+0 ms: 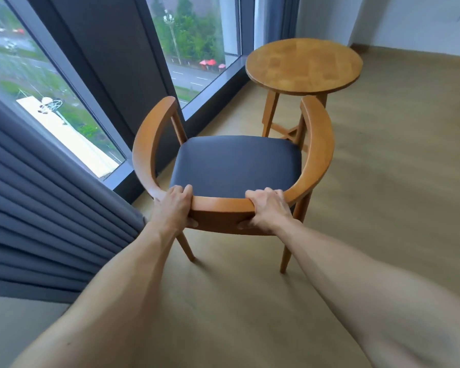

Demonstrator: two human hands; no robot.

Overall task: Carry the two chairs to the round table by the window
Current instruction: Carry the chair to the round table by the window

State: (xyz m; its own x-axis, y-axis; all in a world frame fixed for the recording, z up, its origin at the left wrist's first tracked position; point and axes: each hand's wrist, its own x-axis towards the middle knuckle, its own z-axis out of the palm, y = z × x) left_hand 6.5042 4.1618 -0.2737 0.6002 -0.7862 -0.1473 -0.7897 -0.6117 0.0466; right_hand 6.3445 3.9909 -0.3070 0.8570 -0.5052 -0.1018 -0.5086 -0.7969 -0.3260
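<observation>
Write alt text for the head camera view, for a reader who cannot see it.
Two bare hands, left hand and right hand, grip the curved wooden backrest of a wooden armchair with a dark padded seat, facing a round wooden table beside a tall window. Grey pleated curtains hang at left, above a light wood floor.

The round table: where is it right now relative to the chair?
In the head view the round table stands upper right by the window, just beyond the chair that the left hand and right hand grip.
</observation>
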